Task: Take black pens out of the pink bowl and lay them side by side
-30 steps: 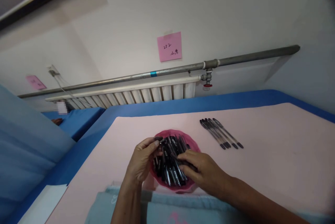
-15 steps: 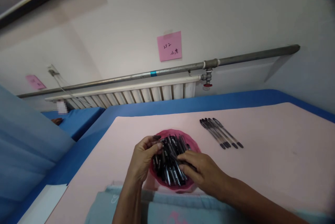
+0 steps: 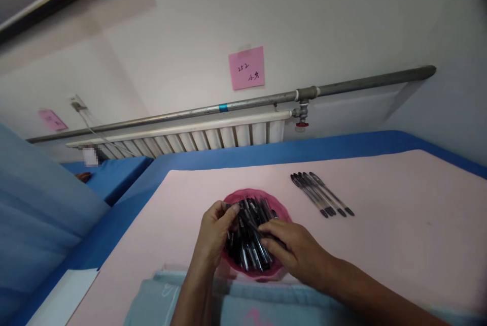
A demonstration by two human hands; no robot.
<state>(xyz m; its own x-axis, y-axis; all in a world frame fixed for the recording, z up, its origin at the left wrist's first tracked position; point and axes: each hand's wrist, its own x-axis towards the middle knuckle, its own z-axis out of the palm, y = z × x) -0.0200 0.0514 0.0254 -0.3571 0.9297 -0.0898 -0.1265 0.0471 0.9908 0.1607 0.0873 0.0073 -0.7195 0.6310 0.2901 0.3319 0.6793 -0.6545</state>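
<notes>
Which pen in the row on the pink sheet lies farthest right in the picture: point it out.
The rightmost pen: both its ends lie farther right than those of the other pens in that row.

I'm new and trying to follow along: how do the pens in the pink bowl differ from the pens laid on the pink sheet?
The bowl pens are heaped over one another in the pink bowl; the sheet pens lie nearly side by side on the pink sheet. The bowl pens are many, the sheet pens only a few. Both show clear-looking barrels and dark parts.
</notes>
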